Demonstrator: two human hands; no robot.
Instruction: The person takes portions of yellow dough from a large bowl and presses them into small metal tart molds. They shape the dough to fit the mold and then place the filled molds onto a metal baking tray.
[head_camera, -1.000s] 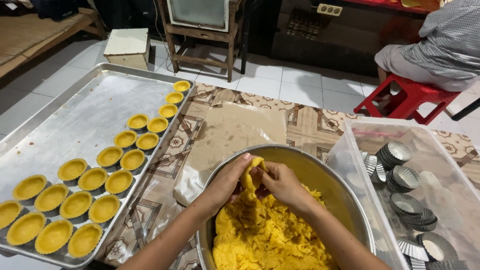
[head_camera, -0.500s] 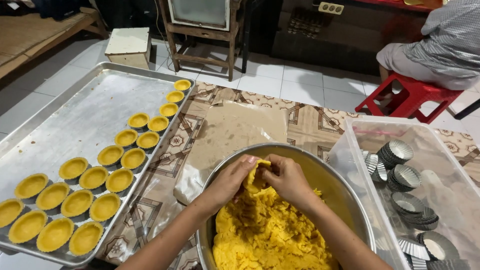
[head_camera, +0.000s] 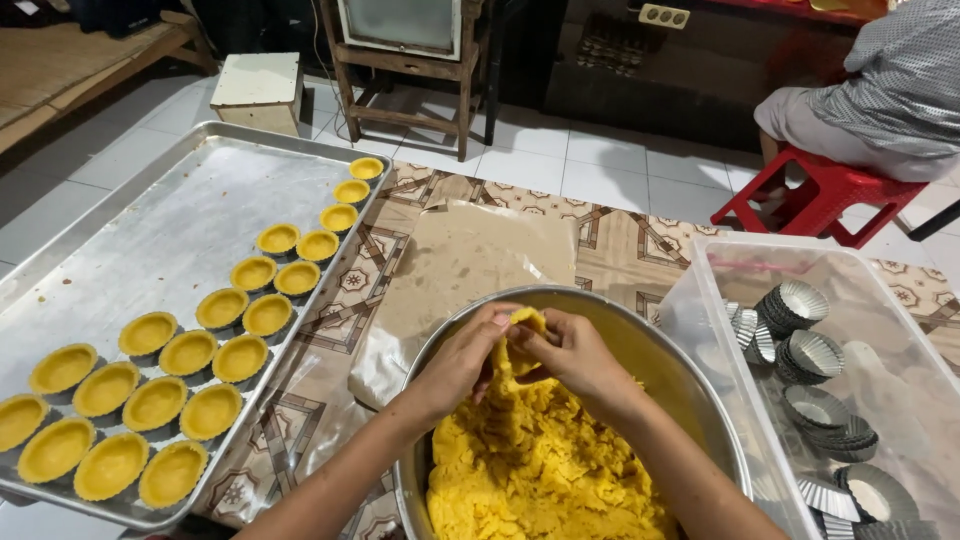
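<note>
Yellow dough (head_camera: 540, 470) fills the near half of a steel bowl (head_camera: 650, 345). Above the bowl's middle, both hands meet on one lump (head_camera: 522, 330) pulled up from the mass. Left hand (head_camera: 462, 358): fingers curled, thumb and fingertips pinching the lump's left side. Right hand (head_camera: 572, 352): fingers bent inward, closed on the lump's right side. The lump is still joined to the dough beneath it.

Left of the bowl: a metal tray (head_camera: 150, 230), with dough-lined tart shells (head_camera: 150, 395) in rows along its near and right edges. Right of the bowl, touching its rim: a clear plastic bin (head_camera: 720, 270) holding stacks of empty fluted tins (head_camera: 790, 305). Beyond the bowl: a sheet of brown paper (head_camera: 470, 255) on a patterned mat. Far right of the bowl, a seated person on a red stool (head_camera: 820, 200).
</note>
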